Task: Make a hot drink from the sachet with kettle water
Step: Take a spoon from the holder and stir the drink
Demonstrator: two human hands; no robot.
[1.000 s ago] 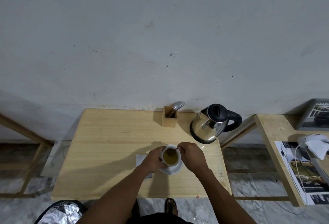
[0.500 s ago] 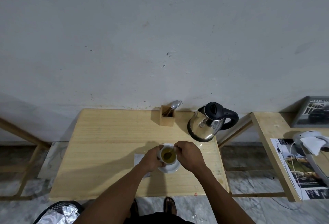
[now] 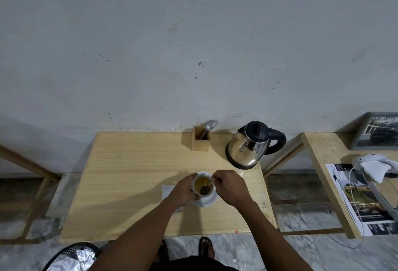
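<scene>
2 hands meet at a white cup set on a saucer on the worktop. The cup is gripped by the left hand; a spoon dipped in yellowish liquid is pinched by the right hand fingers. A steel kettle stands behind; cutlery is held in a wooden box.

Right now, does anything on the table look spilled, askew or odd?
Nothing stands out. The cup sits upright on its saucer, liquid inside, left hand steadying it, right hand stirring. The kettle stands upright.
</scene>
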